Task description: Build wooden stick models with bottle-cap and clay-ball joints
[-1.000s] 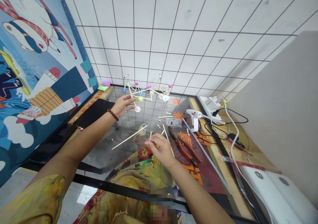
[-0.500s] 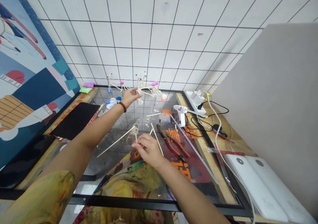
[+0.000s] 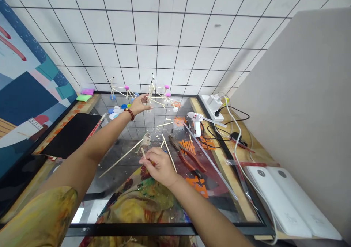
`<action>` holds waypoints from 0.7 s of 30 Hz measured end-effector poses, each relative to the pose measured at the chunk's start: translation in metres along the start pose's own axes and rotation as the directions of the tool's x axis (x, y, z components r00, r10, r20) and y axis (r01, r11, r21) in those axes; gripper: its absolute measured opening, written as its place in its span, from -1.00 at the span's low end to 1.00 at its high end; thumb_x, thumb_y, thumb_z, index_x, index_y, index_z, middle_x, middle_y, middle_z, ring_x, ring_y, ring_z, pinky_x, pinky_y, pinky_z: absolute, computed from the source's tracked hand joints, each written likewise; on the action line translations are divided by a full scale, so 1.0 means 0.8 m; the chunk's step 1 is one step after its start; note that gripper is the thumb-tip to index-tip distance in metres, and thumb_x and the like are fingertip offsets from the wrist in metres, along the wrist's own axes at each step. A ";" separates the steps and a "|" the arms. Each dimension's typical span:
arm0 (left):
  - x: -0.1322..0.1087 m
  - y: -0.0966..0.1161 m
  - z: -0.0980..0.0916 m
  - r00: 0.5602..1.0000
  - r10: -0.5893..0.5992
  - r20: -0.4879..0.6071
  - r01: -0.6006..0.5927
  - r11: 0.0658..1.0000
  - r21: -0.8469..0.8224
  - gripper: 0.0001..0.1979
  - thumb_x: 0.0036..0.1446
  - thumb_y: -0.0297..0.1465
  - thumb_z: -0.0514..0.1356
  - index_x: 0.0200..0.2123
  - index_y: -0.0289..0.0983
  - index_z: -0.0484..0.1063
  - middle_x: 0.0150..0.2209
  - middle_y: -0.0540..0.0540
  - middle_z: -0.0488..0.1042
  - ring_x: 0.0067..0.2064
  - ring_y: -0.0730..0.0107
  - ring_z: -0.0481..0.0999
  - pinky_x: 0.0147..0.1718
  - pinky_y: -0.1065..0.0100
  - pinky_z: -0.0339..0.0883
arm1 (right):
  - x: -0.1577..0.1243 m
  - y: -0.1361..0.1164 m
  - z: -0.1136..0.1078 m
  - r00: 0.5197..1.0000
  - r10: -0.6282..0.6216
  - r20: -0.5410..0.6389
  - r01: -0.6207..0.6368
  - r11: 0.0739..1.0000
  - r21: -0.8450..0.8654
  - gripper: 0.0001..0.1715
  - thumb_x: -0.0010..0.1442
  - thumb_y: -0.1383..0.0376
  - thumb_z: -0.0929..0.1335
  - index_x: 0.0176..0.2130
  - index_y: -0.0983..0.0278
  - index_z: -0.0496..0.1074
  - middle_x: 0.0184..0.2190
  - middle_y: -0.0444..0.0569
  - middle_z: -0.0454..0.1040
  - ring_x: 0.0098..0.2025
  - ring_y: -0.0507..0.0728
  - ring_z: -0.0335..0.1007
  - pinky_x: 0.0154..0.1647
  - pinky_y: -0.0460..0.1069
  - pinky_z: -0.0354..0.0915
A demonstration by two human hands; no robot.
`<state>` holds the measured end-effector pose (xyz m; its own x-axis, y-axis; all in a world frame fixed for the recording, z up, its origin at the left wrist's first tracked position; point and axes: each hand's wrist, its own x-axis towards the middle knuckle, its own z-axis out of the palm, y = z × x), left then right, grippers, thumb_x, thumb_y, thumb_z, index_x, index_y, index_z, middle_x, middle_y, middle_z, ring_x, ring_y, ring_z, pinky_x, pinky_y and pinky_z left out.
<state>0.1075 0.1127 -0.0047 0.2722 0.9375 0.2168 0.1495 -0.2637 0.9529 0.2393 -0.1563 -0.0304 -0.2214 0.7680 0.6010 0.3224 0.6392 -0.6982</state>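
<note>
My left hand, with a beaded bracelet on the wrist, is at the far side of the glass-topped table. Its thumb and fingers close around the front end of a small bicycle model built from thin wooden sticks, with pink seats and white round wheels. Nearer to me, my right hand pinches a short wooden stick between thumb and fingertips, its tip pointing up. A small clear piece with pale residue lies just beyond that stick. One long stick lies left of it, and another to the right.
A second stick bicycle stands behind my left hand, near several bottle caps. To the right lie pliers, a white glue gun, a clear glue stick, cables and a power strip. A black sheet lies left.
The bicycle model at my left hand has turned, so its two pink seats now show further apart. The stick in my right hand has tilted left, away from the clear piece. The view has shifted slightly.
</note>
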 end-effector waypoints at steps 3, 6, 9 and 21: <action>0.002 -0.004 0.003 1.000 0.018 0.007 -0.018 1.000 -0.022 -0.20 -0.48 -0.51 0.47 0.00 -0.33 0.42 -0.20 -0.11 0.51 -0.17 0.32 0.48 0.03 0.10 0.34 | -0.001 0.001 0.000 1.000 -0.001 0.003 0.001 1.000 -0.005 -0.78 0.26 0.22 0.35 -0.39 0.24 0.51 -0.42 -0.03 0.49 -0.33 0.07 0.40 -0.23 -0.01 0.32; 0.002 0.000 0.011 1.000 0.004 0.010 -0.004 0.998 -0.064 -0.21 -0.47 -0.51 0.47 -0.01 -0.34 0.42 -0.23 -0.10 0.51 -0.19 0.34 0.48 0.01 0.11 0.35 | -0.001 0.002 0.001 1.000 -0.002 -0.002 0.002 1.000 -0.007 -0.77 0.26 0.22 0.35 -0.39 0.24 0.51 -0.41 -0.03 0.50 -0.32 0.07 0.41 -0.23 -0.01 0.32; 0.002 0.006 0.021 1.000 -0.011 0.017 0.012 0.996 -0.089 -0.19 -0.47 -0.50 0.48 0.00 -0.36 0.40 -0.24 -0.10 0.51 -0.18 0.31 0.48 -0.02 0.11 0.36 | 0.000 0.001 0.000 1.000 -0.009 -0.001 0.009 1.000 -0.010 -0.78 0.25 0.24 0.35 -0.39 0.25 0.51 -0.42 -0.04 0.50 -0.33 0.07 0.40 -0.24 -0.01 0.32; 0.041 0.041 0.110 0.999 0.033 0.039 -0.023 0.970 -0.244 -0.23 -0.40 -0.47 0.47 0.00 -0.34 0.37 -0.27 -0.06 0.48 -0.22 0.34 0.48 -0.08 0.15 0.38 | 0.000 0.003 0.002 1.000 0.024 -0.014 -0.024 0.999 -0.032 -0.76 0.25 0.20 0.35 -0.40 0.25 0.51 -0.43 -0.05 0.51 -0.34 0.07 0.42 -0.24 0.00 0.31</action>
<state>0.2047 0.1148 0.0151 0.3135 0.9188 0.2397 -0.0929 -0.2216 0.9707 0.2390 -0.1547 -0.0328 -0.2006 0.7824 0.5895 0.3573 0.6188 -0.6996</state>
